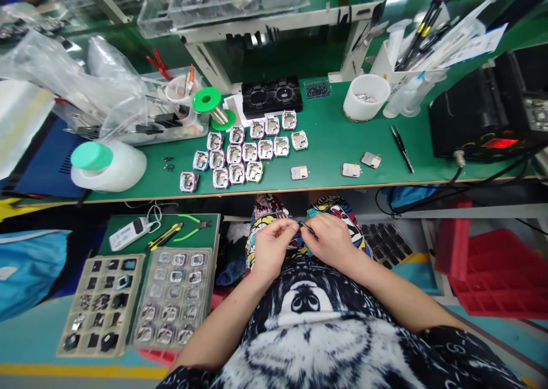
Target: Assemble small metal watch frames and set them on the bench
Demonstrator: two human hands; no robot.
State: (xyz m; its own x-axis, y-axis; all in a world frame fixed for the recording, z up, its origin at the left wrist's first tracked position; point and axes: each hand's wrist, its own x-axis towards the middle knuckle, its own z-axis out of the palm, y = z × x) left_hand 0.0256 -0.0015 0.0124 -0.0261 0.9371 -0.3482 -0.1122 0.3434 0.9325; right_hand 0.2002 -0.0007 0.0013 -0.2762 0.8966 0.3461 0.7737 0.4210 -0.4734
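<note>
Both hands meet above my lap, just below the bench edge. My left hand (274, 245) is closed in a pinch, thumb against fingertips; whatever it pinches is too small to make out. Curled beside it, my right hand (329, 237) grips a small dark thin piece (307, 229), whose kind I cannot tell. On the bench in front lie three flat grey watch-sized modules: one (299, 172) straight ahead, another (351, 170) and a tilted one (370, 160) farther right. Several open watch cases (237, 173) stand in rows to the left of them.
Tweezers (401, 149) lie near a black soldering station (483, 115) at right. A solder spool (209, 100), a white cup (366, 96) and a green-capped bottle (109, 165) stand on the bench. Parts trays (139, 320), cutters (192, 227) and a red bin (500, 269) sit lower down.
</note>
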